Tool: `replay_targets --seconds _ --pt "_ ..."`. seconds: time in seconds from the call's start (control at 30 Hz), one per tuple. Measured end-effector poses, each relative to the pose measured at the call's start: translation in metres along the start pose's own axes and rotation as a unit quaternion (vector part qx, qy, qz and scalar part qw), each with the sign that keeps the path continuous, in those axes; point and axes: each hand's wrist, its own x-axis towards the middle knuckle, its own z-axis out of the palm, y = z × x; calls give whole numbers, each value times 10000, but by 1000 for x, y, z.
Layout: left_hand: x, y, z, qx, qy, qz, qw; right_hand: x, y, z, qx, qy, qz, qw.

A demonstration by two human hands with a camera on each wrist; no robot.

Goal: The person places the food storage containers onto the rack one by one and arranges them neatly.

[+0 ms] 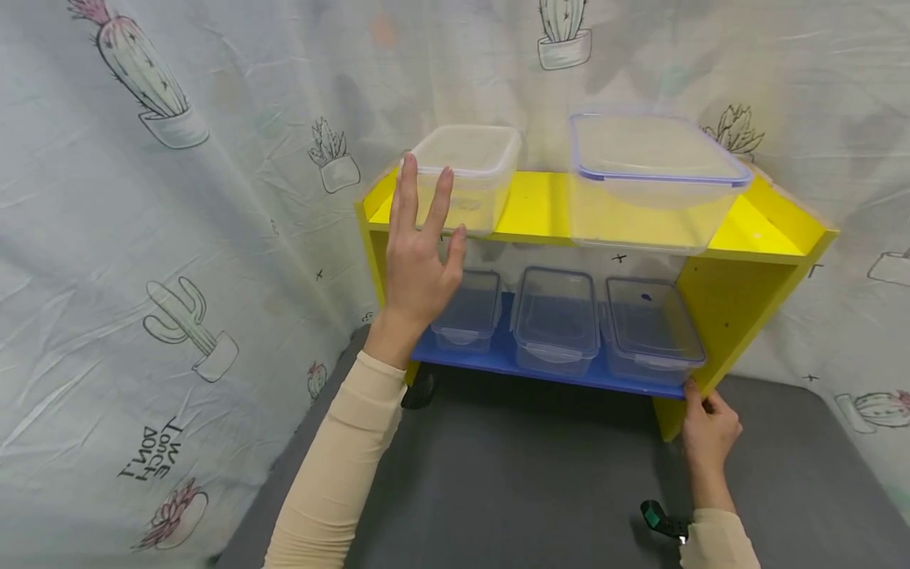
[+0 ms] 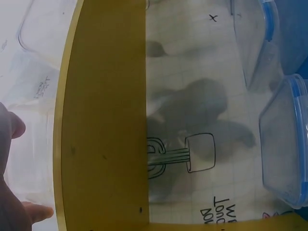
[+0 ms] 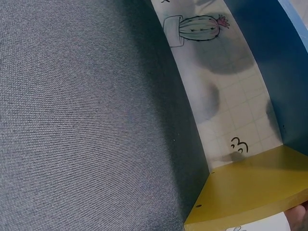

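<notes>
A small shelf unit has a yellow top shelf (image 1: 539, 201), a yellow side panel (image 1: 739, 296) and a blue lower shelf (image 1: 498, 359). My left hand (image 1: 423, 265) is raised with fingers straight, overlapping the front of a clear container with a whitish lid (image 1: 469, 150) on the top shelf. In the left wrist view its fingers (image 2: 41, 211) are close to that container. Low at the right, my right hand (image 1: 711, 431) grips the unit's corner, where the blue shelf meets the side panel. Part of that hand (image 3: 298, 216) shows outside the panel in the right wrist view.
A larger clear container with a blue-rimmed lid (image 1: 661, 150) stands on the top shelf at the right. Three lidded containers (image 1: 556, 316) line the lower shelf. A black strap-like item (image 1: 661, 521) lies on the grey table (image 1: 512, 474). Cactus-print curtain (image 1: 235, 261) hangs behind.
</notes>
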Motion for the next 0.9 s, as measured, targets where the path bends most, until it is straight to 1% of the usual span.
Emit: replay_targets --seconds 0.13,0.27,0.4,0.53,0.73,0.83,0.9 --pt "1 1 3 169 -241 -44 9996 0 0 -2 -24 -54 36 10000" --pt "2 2 6 242 -338 -25 9991 0 0 -2 -11 -52 43 10000" --pt "4 4 8 352 -499 -96 9981 1 0 -3 -38 -39 40 10000" --pt "6 5 7 564 -809 -212 9949 3 1 -4 -85 -47 36 9999" --pt "10 5 7 855 -1269 -319 9877 3 2 -4 -119 -1 -3 9999" --pt "10 4 7 919 -1436 -385 9846 3 3 -4 -158 5 -34 9999" --pt "9 3 6 897 -1476 -421 9841 4 4 -3 -191 -12 -50 9998"
